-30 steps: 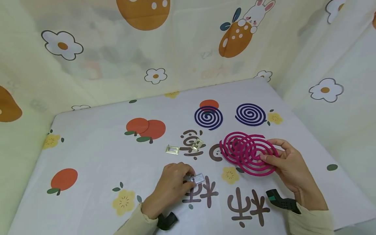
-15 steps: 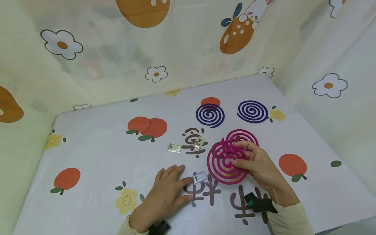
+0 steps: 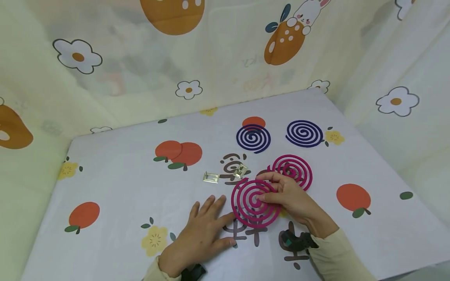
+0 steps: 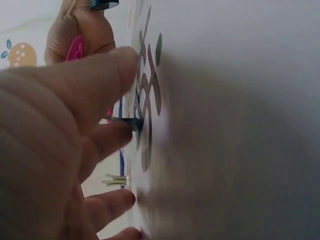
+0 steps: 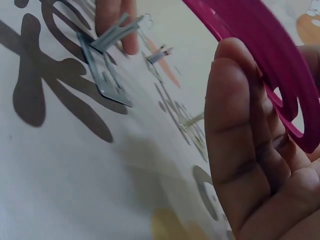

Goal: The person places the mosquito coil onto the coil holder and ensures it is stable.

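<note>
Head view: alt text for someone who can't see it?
A person's right hand holds a pink spiral over a printed tablecloth, near their outspread left hand. Beyond lie another pink spiral, two blue spirals and two metal stands.

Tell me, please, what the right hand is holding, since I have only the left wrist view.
Observer: The head view shows the right hand pinching a pink coil near its centre.
Operator: Thank you. How many blue coils are out there?
Observer: Two blue coils lie side by side toward the far edge of the table.
Operator: And how many gold stands, please?
Observer: Two gold stands lie apart from each other, beyond the fingertips of the left hand.
</note>
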A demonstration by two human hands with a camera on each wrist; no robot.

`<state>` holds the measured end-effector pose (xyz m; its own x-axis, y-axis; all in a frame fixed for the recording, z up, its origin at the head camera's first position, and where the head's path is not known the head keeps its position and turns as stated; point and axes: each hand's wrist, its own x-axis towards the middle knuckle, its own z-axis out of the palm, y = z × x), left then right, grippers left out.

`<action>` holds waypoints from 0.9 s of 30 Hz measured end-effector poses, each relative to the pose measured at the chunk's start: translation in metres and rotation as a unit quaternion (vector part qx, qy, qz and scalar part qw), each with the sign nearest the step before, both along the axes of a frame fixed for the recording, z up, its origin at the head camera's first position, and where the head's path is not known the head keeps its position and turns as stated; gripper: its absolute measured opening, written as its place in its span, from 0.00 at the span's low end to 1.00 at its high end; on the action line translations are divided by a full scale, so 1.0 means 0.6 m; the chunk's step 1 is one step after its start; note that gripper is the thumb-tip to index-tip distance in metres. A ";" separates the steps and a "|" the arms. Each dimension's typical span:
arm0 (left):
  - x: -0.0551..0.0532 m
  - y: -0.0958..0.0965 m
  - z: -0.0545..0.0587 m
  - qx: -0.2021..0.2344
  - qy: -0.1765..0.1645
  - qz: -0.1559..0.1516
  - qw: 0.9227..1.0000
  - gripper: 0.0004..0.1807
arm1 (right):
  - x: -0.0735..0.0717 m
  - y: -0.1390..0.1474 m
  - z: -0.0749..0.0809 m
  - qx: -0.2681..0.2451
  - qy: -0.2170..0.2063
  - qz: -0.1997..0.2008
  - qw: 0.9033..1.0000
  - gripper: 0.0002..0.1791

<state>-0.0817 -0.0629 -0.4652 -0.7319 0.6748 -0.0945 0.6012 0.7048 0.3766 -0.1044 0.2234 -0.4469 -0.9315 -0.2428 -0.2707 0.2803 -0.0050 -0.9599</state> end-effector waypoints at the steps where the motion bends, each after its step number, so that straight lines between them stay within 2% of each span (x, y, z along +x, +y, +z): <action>1: 0.000 0.000 -0.001 0.000 0.002 -0.004 1.000 0.34 | -0.003 -0.002 -0.002 0.000 -0.002 0.008 1.000 0.33; 6: 0.003 -0.001 -0.004 0.006 0.005 -0.018 1.000 0.34 | -0.016 -0.009 -0.008 -0.012 0.006 0.047 0.999 0.32; 15: 0.005 -0.001 -0.004 -0.010 -0.002 -0.018 1.000 0.37 | -0.030 -0.021 -0.017 -0.033 0.015 0.105 0.994 0.32; 21: 0.004 -0.001 -0.007 -0.024 -0.002 -0.023 0.999 0.38 | -0.030 -0.026 -0.024 -0.047 0.008 0.123 0.991 0.36; 27: 0.002 -0.002 -0.009 -0.040 -0.015 -0.027 0.999 0.40 | -0.032 -0.032 -0.034 -0.043 0.014 0.127 0.991 0.36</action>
